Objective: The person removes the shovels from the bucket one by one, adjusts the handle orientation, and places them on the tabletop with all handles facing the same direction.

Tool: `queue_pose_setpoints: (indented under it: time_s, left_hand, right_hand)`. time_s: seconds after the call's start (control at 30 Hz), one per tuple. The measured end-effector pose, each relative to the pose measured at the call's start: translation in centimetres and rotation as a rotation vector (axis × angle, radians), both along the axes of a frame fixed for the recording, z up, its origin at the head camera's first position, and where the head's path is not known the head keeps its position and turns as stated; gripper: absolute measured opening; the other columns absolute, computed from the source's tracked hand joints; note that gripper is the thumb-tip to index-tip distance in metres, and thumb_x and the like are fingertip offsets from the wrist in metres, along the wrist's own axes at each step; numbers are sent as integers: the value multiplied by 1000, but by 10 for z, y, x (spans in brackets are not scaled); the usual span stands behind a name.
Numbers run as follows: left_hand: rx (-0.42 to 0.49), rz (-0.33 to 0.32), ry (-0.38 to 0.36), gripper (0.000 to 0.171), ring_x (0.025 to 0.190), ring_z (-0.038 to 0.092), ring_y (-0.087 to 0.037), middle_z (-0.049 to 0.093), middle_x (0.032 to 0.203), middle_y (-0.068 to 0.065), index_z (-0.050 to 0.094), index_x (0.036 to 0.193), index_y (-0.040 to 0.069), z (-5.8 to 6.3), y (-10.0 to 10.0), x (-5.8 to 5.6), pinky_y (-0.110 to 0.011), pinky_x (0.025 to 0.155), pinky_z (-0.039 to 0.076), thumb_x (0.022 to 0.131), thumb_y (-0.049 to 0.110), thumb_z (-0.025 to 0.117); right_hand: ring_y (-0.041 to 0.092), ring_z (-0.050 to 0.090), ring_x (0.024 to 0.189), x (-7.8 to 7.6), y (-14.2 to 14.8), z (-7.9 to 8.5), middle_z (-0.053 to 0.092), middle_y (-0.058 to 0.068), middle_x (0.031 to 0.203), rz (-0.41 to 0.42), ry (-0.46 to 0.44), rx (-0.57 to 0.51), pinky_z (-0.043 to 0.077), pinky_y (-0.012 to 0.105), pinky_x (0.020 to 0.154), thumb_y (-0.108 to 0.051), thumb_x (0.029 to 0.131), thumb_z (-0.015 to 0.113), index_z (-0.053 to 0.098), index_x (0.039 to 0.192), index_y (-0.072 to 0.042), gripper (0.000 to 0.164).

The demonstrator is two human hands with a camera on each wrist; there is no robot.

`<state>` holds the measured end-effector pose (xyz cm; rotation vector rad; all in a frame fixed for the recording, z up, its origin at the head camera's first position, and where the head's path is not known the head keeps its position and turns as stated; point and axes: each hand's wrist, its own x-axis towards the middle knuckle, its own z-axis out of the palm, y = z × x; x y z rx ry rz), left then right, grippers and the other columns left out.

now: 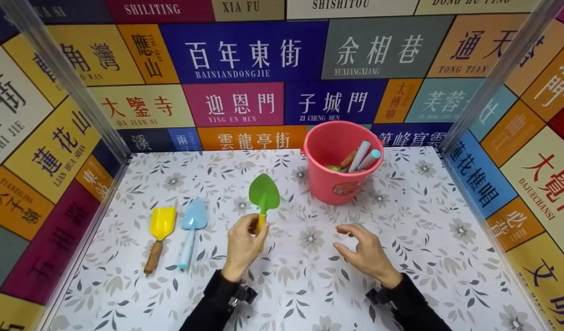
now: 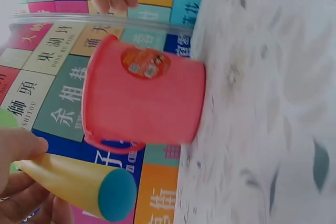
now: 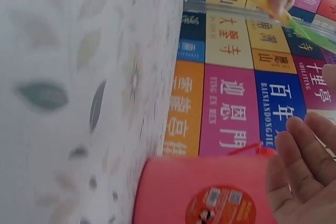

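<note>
My left hand (image 1: 246, 243) grips a small garden trowel by its yellow handle (image 2: 73, 179), the green leaf-shaped blade (image 1: 264, 191) pointing away from me. The handle's blue end cap (image 2: 117, 194) faces the left wrist camera. Over the table's right half is my right hand (image 1: 367, 253), its fingers loosely bent with nothing in them. Beyond both hands stands a pink bucket (image 1: 330, 184), with several tool handles (image 1: 360, 156) sticking up inside; the tools' lower parts are hidden by its wall. The right wrist view shows the right hand (image 3: 310, 166) beside the bucket (image 3: 205, 182).
On the left of the table lie a yellow square-bladed shovel (image 1: 163, 223) with a wooden handle and a light blue trowel (image 1: 194, 216). Sign-printed walls (image 1: 245, 50) enclose the flower-patterned tabletop (image 1: 304, 276) at the back and sides.
</note>
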<state>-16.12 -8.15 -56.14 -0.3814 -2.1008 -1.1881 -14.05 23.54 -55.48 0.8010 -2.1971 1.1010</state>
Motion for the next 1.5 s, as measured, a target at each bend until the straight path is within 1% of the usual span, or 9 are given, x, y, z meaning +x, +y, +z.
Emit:
queue_pose_setpoints:
  time_s: [0.1, 0.17, 0.27, 0.37, 0.43, 0.6, 0.77, 1.3, 1.5]
  left_hand:
    - [-60, 8, -18, 14, 69, 69, -20, 74, 85, -14, 75, 101, -1, -15, -17, -7, -32, 61, 62, 93, 7, 83]
    - [-88, 16, -50, 13, 69, 67, -19, 74, 84, -12, 76, 101, 1, -36, -31, -17, -31, 60, 61, 96, 12, 82]
    - [-139, 42, -142, 12, 70, 67, -18, 75, 84, -9, 77, 100, 5, -69, -51, -35, -33, 64, 61, 97, 15, 81]
    - [-217, 98, -246, 14, 72, 69, -18, 77, 83, -5, 79, 98, 8, -91, -67, -48, -35, 68, 61, 93, 20, 85]
    - [-261, 125, -307, 16, 73, 71, -17, 79, 83, -3, 80, 96, 10, -97, -76, -53, -36, 69, 63, 90, 23, 88]
    - [-290, 122, -392, 21, 72, 76, -20, 81, 82, -6, 80, 93, 7, -96, -89, -57, -38, 66, 65, 91, 27, 88]
    - [-279, 122, -532, 23, 75, 77, -23, 83, 86, -9, 81, 95, 6, -88, -96, -55, -39, 67, 66, 93, 28, 85]
    - [-233, 86, -859, 21, 67, 68, -18, 79, 86, -11, 78, 97, 6, -81, -120, -58, -29, 59, 57, 94, 26, 82]
    - [-214, 79, -918, 21, 68, 67, -18, 78, 85, -10, 80, 97, 4, -81, -125, -58, -27, 61, 54, 91, 25, 82]
  right_hand:
    - [23, 75, 100, 2, 15, -2, 80, 19, 105, -35, 43, 51, 47, 4, 108, 10, 70, 91, 78, 117, 4, 49]
    - [25, 75, 102, 3, 25, -3, 80, 19, 106, -62, 73, 98, 47, 5, 111, 6, 70, 92, 78, 117, 3, 49]
    - [27, 73, 96, 4, 39, -5, 79, 17, 107, -100, 129, 181, 55, 14, 99, -4, 75, 93, 78, 117, 3, 45]
    - [30, 71, 92, 4, 52, -7, 79, 15, 106, -124, 169, 253, 58, 32, 87, -18, 86, 91, 78, 115, 2, 37]
    - [30, 71, 91, 5, 58, -8, 78, 15, 105, -136, 181, 285, 57, 38, 82, -29, 95, 87, 78, 114, 1, 37]
    - [34, 72, 92, 7, 69, -9, 77, 16, 104, -171, 199, 346, 58, 47, 81, -55, 113, 62, 77, 113, 1, 58]
    - [36, 72, 91, 9, 75, -10, 76, 17, 103, -203, 199, 378, 60, 51, 78, -62, 116, 44, 77, 111, 1, 71]
    - [35, 72, 89, 12, 87, -16, 76, 18, 102, -226, 197, 420, 61, 52, 73, -62, 117, 41, 77, 110, 0, 73]
    - [35, 72, 86, 12, 87, -17, 75, 17, 100, -241, 220, 436, 60, 51, 71, -61, 118, 39, 77, 107, 0, 72]
